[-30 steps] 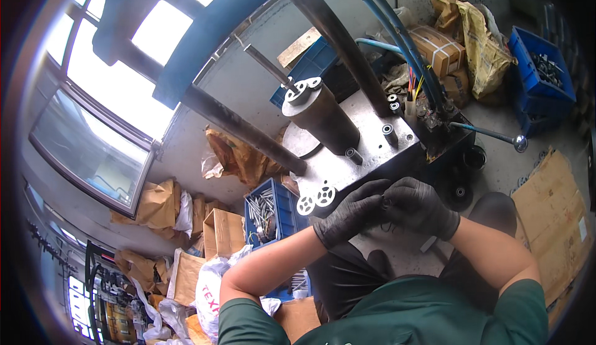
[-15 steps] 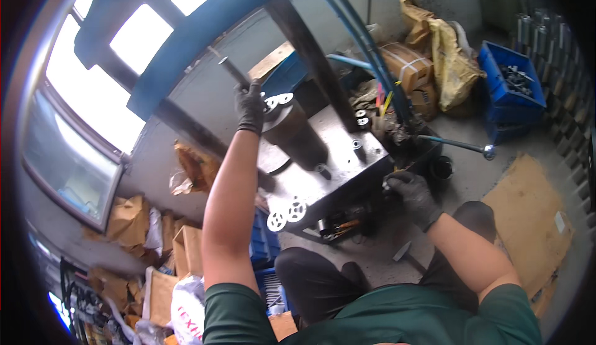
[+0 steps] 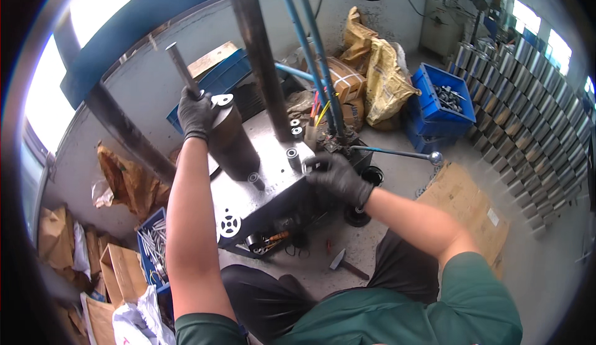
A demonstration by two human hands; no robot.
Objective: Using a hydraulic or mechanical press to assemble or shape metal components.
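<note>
Gloved in black, my left hand [image 3: 196, 116] is closed round the lower end of a slim metal rod [image 3: 179, 62], which leans upward. That hand is beside the top of a thick dark cylinder [image 3: 234, 143] standing on a steel worktable [image 3: 273, 186]. White slotted discs [image 3: 222, 100] lie on the cylinder's top. My right hand [image 3: 341, 182], in a matching glove, is at the table's right edge, fingers curled on a small shiny metal part [image 3: 308, 166]. Its exact shape is partly covered by the fingers. Short upright pieces with ringed ends [image 3: 292, 155] stand close by.
A blue press frame [image 3: 155, 19] with dark columns [image 3: 259, 59] rises over the table. A lever with a ball end [image 3: 434, 157] sticks out rightward. A hammer [image 3: 347, 265] lies on the floor. Blue crates [image 3: 439, 99] and stacked metal tubes [image 3: 515, 115] stand at right.
The view has swung right, showing more of the stacked tubes. My right hand has moved in from beside the table to its edge with the small metal part. My left hand still grips the rod.
</note>
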